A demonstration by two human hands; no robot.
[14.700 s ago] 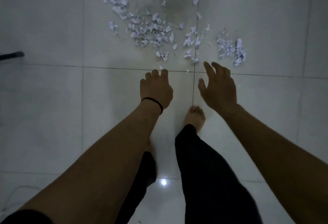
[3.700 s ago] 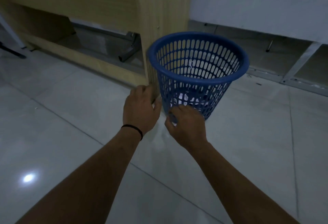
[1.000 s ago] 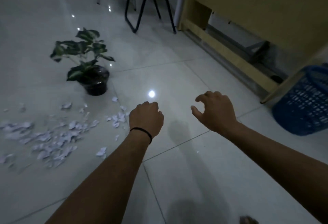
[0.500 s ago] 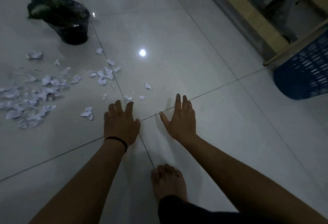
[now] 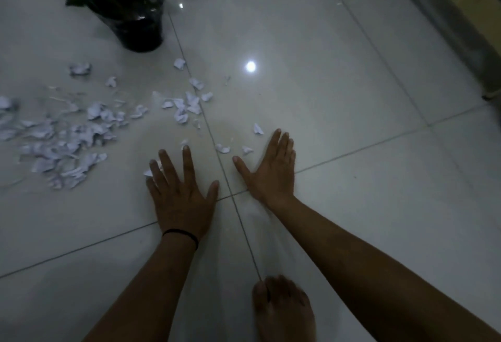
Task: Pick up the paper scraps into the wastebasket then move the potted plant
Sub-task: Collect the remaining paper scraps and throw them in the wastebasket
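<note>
White paper scraps [image 5: 65,138] lie scattered over the glossy tiled floor at the left, with a few loose bits [image 5: 222,148] between my hands. My left hand [image 5: 179,192], a black band on its wrist, is spread flat low over the floor, its fingertips at the nearest scraps. My right hand [image 5: 268,170] is also flat and spread, just right of the small bits. Neither hand holds anything. The potted plant [image 5: 130,8], in a dark pot, stands at the top left behind the scraps. The wastebasket is out of view.
A wooden desk base [image 5: 461,16] runs along the top right edge. My bare foot [image 5: 282,312] stands on the tiles at the bottom centre. A ceiling light reflection [image 5: 250,66] glints on the floor.
My view has dropped lower and closer to the floor. Both hands have moved forward and spread out at the scraps. The blue wastebasket has slipped out of view on the right.
</note>
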